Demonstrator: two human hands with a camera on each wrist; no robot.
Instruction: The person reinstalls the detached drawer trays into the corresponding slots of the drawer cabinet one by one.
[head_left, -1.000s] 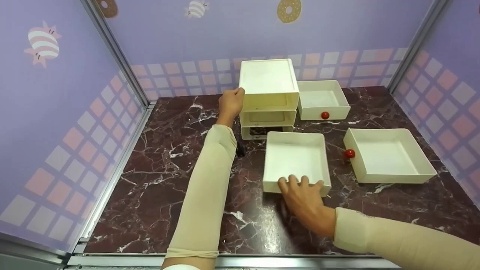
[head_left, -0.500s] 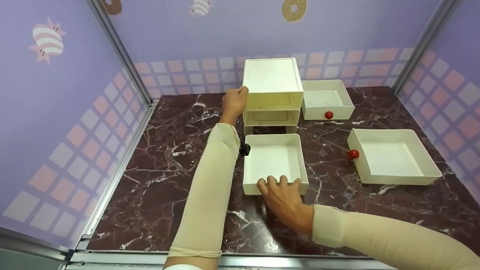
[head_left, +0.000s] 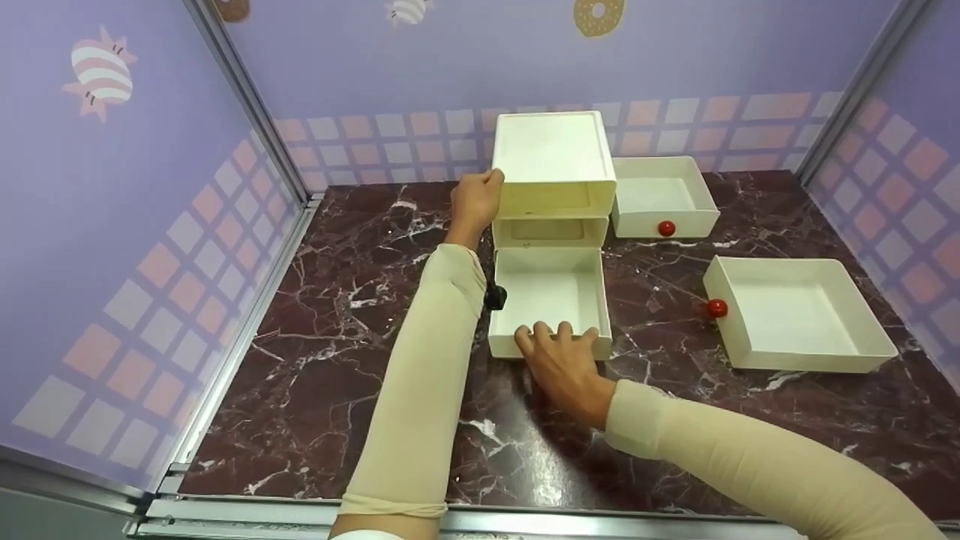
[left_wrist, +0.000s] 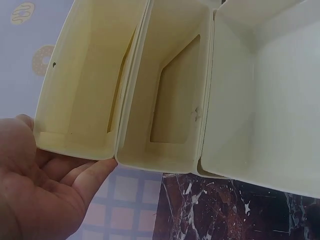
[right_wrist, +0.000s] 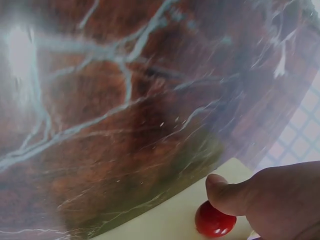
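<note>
A cream drawer cabinet [head_left: 553,146] stands near the back wall, its upper two compartments bare inside. My left hand [head_left: 477,201] holds its upper left side by the front edge; in the left wrist view the fingers lie against that side. A white drawer [head_left: 547,281] sits at the lowest compartment, its back end at the opening. My right hand [head_left: 564,364] grips the drawer's front wall, fingertips hooked over the rim. The right wrist view shows the thumb on the outer face beside a round red knob [right_wrist: 215,219].
Behind and right of the cabinet stands another white drawer [head_left: 658,191] with a red knob. A third drawer [head_left: 795,307] lies at the right, its knob facing left. Purple patterned walls [head_left: 360,60] enclose the dark marble-look tabletop [head_left: 337,390].
The right hand has moved the drawer leftward in line with the cabinet, then away from me up to the lowest opening. The left hand has stayed on the cabinet.
</note>
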